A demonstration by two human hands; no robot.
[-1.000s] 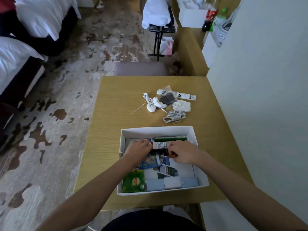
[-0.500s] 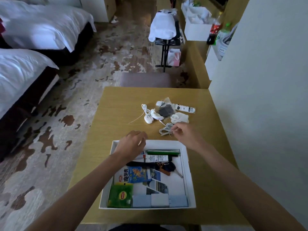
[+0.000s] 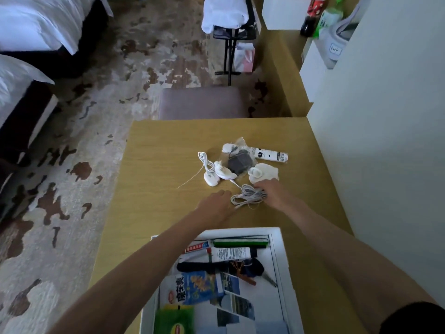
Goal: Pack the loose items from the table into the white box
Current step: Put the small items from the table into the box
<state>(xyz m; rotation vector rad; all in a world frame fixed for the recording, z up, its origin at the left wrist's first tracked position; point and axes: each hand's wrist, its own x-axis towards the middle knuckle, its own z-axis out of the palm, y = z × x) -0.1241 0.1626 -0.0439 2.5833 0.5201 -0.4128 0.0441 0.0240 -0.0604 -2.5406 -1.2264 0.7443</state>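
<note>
The white box (image 3: 277, 232) sits at the near table edge, holding tubes, a black comb, keys, a snack packet and a green tea sachet. Beyond it lies a coiled white cable (image 3: 248, 196) on the table. My right hand (image 3: 275, 192) has its fingers closed on the coil's right end. My left hand (image 3: 216, 203) rests just left of the coil with nothing in it. Further back are a white tube (image 3: 271, 155), a clear bag with a dark charger (image 3: 238, 162), a white pouch (image 3: 263, 172) and white corded pieces (image 3: 213, 177).
A white wall (image 3: 385, 141) borders the table's right edge. A grey padded seat (image 3: 202, 102) stands against the far edge. Patterned carpet and two beds lie to the left. Bare tabletop (image 3: 154, 179) lies left of the loose items.
Both hands left the box and reached forward to the coiled cable. The right hand has stayed at the coil while the left came up beside it. The camera moved forward and tilted.
</note>
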